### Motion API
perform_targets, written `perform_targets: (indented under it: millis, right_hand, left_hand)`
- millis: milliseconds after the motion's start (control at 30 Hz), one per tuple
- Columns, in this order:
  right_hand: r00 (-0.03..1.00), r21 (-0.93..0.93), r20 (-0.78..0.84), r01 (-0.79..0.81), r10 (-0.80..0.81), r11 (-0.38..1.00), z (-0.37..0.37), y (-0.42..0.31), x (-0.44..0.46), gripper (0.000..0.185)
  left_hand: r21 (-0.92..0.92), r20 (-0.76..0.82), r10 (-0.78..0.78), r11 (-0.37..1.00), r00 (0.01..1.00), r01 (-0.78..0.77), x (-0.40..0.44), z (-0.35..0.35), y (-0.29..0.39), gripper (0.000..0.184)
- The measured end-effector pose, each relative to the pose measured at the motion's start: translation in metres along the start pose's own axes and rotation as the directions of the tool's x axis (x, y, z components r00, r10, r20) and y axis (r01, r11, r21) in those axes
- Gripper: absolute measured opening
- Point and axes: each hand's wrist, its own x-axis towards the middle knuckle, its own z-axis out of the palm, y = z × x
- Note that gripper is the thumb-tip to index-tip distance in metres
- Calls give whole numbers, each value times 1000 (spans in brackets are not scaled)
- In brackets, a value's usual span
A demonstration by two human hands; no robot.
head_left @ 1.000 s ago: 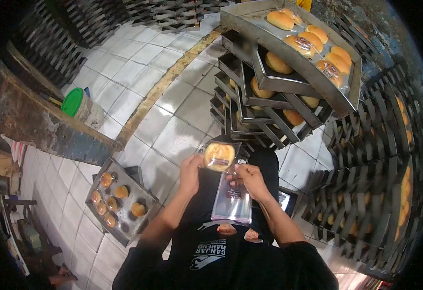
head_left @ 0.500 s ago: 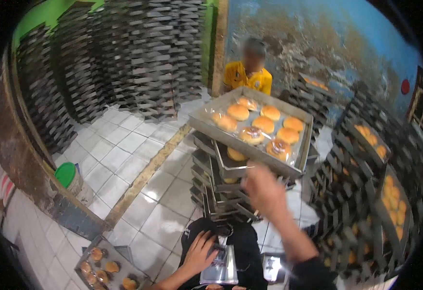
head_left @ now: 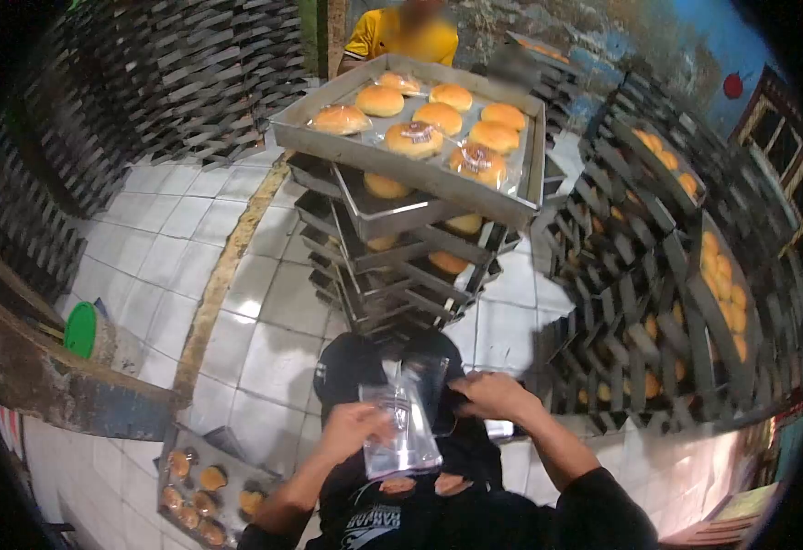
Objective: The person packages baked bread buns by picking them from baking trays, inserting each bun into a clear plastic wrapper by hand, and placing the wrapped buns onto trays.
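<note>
Two forearms (head_left: 566, 445) angle inward and forward from black sleeves (head_left: 608, 513), bringing the hands close together above the lap without touching; the left hand (head_left: 360, 431) lies low, back upward, its fingers partly bent and pointing inward over a stack of clear plastic bags (head_left: 406, 454); its fingertips are blurred, so I cannot tell whether they grip or only touch the plastic; the stack lies on the lap, partly under the left hand and extending to its right.

The right hand (head_left: 493, 396) sits a little farther forward, wrist slightly bent, back upward, fingers curled in with the tips drawn near one another; they meet the right edge of a dark-looking clear bag (head_left: 431, 371), which lies between the hands and just ahead of the left; I cannot tell whether they have hold of it.

Ahead of both hands, well apart from them, a metal tray (head_left: 323, 147) tops a tilted pile of trays (head_left: 392, 275); it bears golden buns (head_left: 438, 117), several of them in clear wrappers; beyond it is a person in a yellow shirt (head_left: 401, 35); to the left of the left hand, lower down, another tray (head_left: 167, 500) holds smaller browned buns (head_left: 213, 478).
</note>
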Motion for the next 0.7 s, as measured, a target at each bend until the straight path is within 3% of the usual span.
perform_targets:
  millis: [33,67,100,133,167,200,233,267,300,333,367,433,533,633,700]
  right_hand:
    - [996,-31,-85,34,-36,999,-16,17,-5,47]
    - [987,479,-160,52,29,876,-83,11,-16,43]
    - [820,488,-573,358,-18,796,-113,26,-16,37]
    - [659,356,-752,388,15,850,-178,29,-17,34]
    - [553,311,-828,323,88,894,-224,47,-1,37]
    - [598,389,-770,163,223,907,-272,68,16,42]
    - [549,357,-805,143,226,923,-305,95,49,47]
    - [586,347,-730,-125,352,929,-330,132,85,54]
    - [599,103,-756,-287,263,952,-345,177,121,62]
    - [575,83,-741,-434,347,897,-345,183,135,67]
    - [637,145,-695,-331,334,932,-338,220,162,72]
    - [715,276,-446,-462,539,843,-347,190,163,63]
    - [739,463,-588,-25,329,886,-338,178,158,56]
    - [768,567,-622,306,154,765,-313,182,177,70]
    - [692,383,-718,301,76,873,-312,172,175,77]
  left_hand:
    - [-36,-118,39,998,992,-44,6,-6,4,23]
    - [-115,-232,77,988,970,-106,11,-9,8,24]
    - [-173,-336,106,970,936,-172,16,-13,15,25]
    - [-235,-366,165,936,916,-263,27,-16,11,28]
    - [-271,-350,150,929,924,-253,37,-19,7,27]
    - [-313,-338,127,919,933,-239,41,-21,-2,27]
    - [-358,-331,114,903,937,-237,46,-22,-10,27]
    - [-307,-324,129,922,937,-234,50,-22,-19,27]
    - [-260,-325,137,938,936,-228,54,-21,-27,27]
    - [-255,-335,160,933,928,-253,57,-20,-35,27]
    - [-251,-349,174,929,921,-271,59,-19,-39,26]
    - [-271,-380,190,913,905,-306,59,-18,-33,30]
    - [-241,-409,219,910,886,-336,56,-24,-41,26]
    - [-263,-438,193,906,878,-331,53,-23,-21,25]
    - [-321,-446,212,869,869,-377,60,-25,-21,32]
